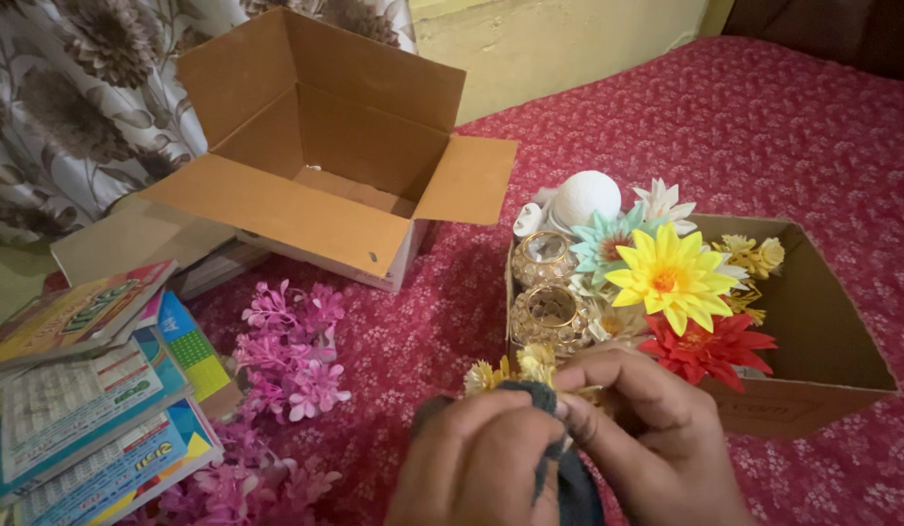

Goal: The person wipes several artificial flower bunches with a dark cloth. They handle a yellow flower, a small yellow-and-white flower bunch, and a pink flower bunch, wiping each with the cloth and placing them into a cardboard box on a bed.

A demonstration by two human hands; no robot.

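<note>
— What are the hands holding down there at the near edge of the bed?

— A small sprig of yellow flowers (515, 368) and a dark grey cloth (559, 458). The left hand (476, 458) has its grip curled round the cloth, fingers pressed together over it. The right hand (651, 429) pinches the sprig's stem end between thumb and fingers, right against the cloth.

— And where's the sprig relative to the box?

— Just in front of the near corner of the small cardboard box (822, 341), the one packed with a yellow flower (671, 278), a red flower (710, 349), a pale teal flower (603, 244), two gold beaded holders (547, 292) and a white round thing (585, 198).

— Anything else on the bed?

— A larger open cardboard box (325, 146) further back, flaps spread, on the red patterned bedspread (763, 127). To the left, a heap of pink flowers (286, 360), and beside those a stack of colourful booklets (92, 399). A floral curtain (72, 88) hangs behind.
</note>
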